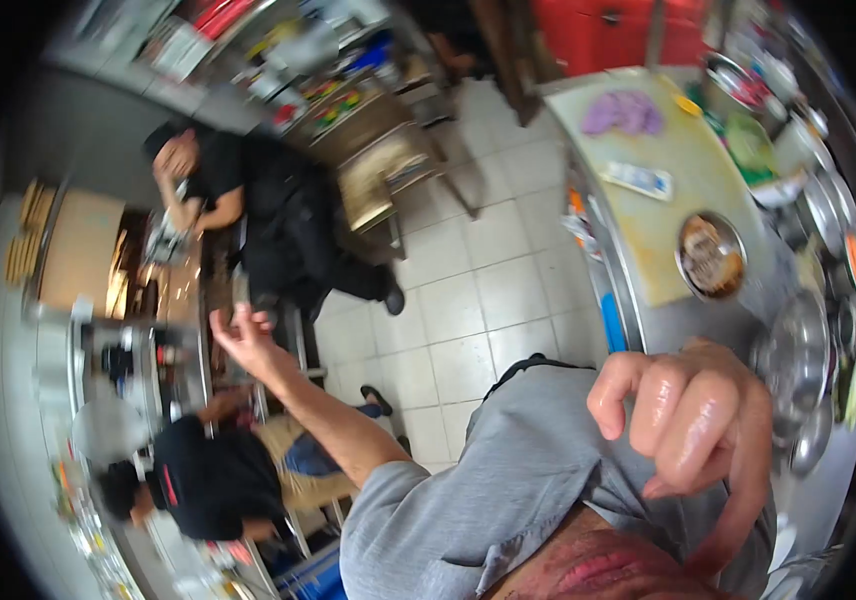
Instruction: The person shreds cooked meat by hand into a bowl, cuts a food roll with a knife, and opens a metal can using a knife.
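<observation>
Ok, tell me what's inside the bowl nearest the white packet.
The bowl holds a heap of brown and pale food, too blurred to name. The heap covers most of the bottom, so anything beneath it can't be seen.

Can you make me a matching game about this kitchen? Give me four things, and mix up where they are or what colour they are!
1. Crumpled cloth
2. Camera wearer's shirt
3. White packet
4. Brownish food

A. Grey
B. Inside a round metal bowl
C. Purple
D. On the table, between the cloth and the bowl

Right pairs: 1-C, 2-A, 3-D, 4-B
</observation>
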`<state>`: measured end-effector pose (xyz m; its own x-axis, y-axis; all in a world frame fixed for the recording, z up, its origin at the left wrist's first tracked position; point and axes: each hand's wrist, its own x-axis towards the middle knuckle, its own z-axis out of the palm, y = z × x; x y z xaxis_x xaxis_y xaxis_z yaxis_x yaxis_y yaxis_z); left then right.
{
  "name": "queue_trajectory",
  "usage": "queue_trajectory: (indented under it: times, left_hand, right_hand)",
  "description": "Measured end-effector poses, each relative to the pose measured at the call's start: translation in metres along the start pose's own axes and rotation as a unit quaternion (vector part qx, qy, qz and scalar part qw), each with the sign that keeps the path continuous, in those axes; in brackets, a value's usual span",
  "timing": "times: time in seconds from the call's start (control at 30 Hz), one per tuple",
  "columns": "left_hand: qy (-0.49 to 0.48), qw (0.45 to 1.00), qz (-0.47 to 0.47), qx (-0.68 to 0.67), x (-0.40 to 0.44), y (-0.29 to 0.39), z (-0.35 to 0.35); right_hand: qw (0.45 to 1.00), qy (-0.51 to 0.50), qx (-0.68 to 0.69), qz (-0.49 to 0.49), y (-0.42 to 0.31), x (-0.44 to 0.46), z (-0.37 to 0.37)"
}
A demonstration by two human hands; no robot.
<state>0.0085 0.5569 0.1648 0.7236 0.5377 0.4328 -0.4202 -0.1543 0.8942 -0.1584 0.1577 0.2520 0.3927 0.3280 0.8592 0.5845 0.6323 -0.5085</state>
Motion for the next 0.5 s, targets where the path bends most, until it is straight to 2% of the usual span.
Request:
queue_trajectory:
  times: [0.07, 0.13, 0.17, 0.2, 0.23, 0.27, 0.3, 0.33, 0.37, 0.43, 0.5]
  left_hand:
    - [-0.119, 0.99, -0.076, 0.006, -0.028, -0.049, 0.06]
    - [-0.273, 0.958, -0.086, 0.024, -0.065, -0.1, 0.128]
    - [-0.366, 0.925, -0.084, 0.065, -0.09, -0.107, 0.163]
    - [-0.438, 0.894, -0.039, 0.087, -0.114, -0.132, 0.196]
    - [-0.504, 0.858, -0.027, 0.094, -0.145, -0.114, 0.226]
    - [-0.554, 0.827, -0.007, 0.095, -0.171, -0.111, 0.252]
    - [-0.601, 0.793, 0.015, 0.097, -0.191, -0.111, 0.275]
    - [-0.626, 0.77, 0.095, 0.084, -0.206, -0.122, 0.298]
    - [-0.642, 0.743, 0.176, 0.069, -0.218, -0.132, 0.32]
    - [-0.669, 0.718, 0.185, 0.057, -0.232, -0.135, 0.358]
    - [-0.706, 0.678, 0.195, 0.062, -0.24, -0.14, 0.388]
  right_hand:
    - [0.997, -0.019, -0.073, -0.008, -0.016, -0.01, -0.007]
    - [0.967, 0.17, -0.188, 0.0, -0.027, -0.034, -0.007]
    - [0.935, 0.267, -0.234, 0.01, -0.03, -0.046, -0.008]
    - [0.893, 0.337, -0.299, 0.011, -0.031, -0.061, -0.018]
    - [0.841, 0.405, -0.357, 0.022, -0.033, -0.076, -0.028]
    - [0.786, 0.429, -0.443, 0.029, -0.037, -0.092, -0.04]
    - [0.739, 0.512, -0.434, 0.054, -0.036, -0.107, -0.046]
    - [0.686, 0.591, -0.418, 0.074, -0.032, -0.123, -0.05]
    - [0.674, 0.597, -0.429, 0.07, -0.025, -0.138, -0.054]
    - [0.541, 0.711, -0.418, 0.164, -0.005, -0.164, -0.06]
    - [0.502, 0.73, -0.424, 0.187, 0.018, -0.18, -0.061]
